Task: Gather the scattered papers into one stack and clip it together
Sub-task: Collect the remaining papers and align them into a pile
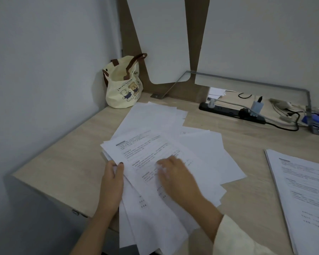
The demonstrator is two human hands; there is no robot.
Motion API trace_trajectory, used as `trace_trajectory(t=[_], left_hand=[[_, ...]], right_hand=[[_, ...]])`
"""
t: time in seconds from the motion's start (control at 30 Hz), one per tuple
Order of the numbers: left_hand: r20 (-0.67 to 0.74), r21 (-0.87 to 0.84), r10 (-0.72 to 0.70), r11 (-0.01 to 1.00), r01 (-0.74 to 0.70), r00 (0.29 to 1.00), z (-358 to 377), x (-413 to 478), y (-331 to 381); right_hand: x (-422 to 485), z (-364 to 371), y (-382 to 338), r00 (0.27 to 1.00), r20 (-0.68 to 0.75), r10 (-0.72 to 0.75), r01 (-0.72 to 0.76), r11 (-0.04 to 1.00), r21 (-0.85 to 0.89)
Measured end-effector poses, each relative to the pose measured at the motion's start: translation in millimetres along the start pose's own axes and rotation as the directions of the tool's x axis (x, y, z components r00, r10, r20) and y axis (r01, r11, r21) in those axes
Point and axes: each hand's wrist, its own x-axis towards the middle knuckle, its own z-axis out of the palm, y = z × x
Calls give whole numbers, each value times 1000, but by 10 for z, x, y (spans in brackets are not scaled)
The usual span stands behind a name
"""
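Sheets of loose white printed paper (155, 144) sit fanned under both hands, left hand (111, 183) pinching their edge, right hand (177, 179) blurry but seemingly flat-fingered on top, so I'd drag in strays beyond the fingertips, then square up.

White papers (151, 118) lie fanned and overlapping on the desk (63, 162), some printed. Another printed pile (306, 181) lies apart, rightward.
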Motion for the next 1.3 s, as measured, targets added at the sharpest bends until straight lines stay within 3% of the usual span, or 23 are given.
trace_trajectory(t=[0.1,0.2,0.33,0.5,0.57,0.63,0.7,0.8,0.9,1.1,1.3], left_hand=[[-40,-132,-45,990,39,998,-23,-4,17],[-60,-169,-52,985,41,997,-57,7,1],[-25,-172,-23,985,18,999,-35,15,5],[18,-87,43,995,-41,999,-38,56,-57],[55,-82,64,995,-59,996,-47,45,-63],[77,-89,78,993,-71,994,-46,21,-42],[68,-92,91,992,-84,994,-37,12,-27],[46,-71,104,992,-101,993,-28,19,-25],[40,-62,96,994,-93,995,-28,26,-40],[39,-61,78,995,-76,996,-35,6,-25],[38,-40,74,997,-73,997,-42,13,-49]], right_hand=[[48,-238,399,977,-71,201,-206,976,-71],[-19,-349,626,933,29,360,-354,927,-126],[-159,-342,648,953,17,301,-289,929,-232],[-234,-367,606,972,101,211,-209,978,-29],[-234,-426,644,965,110,239,-242,970,14],[-213,-530,779,944,30,330,-327,942,-73],[-201,-676,961,877,-76,475,-481,860,-172],[-207,-892,1156,688,-83,721,-726,682,-84],[-189,-926,1214,606,-45,794,-795,602,-76],[-117,-804,1301,605,8,796,-796,605,1],[-187,-807,1228,703,47,709,-710,698,87]])
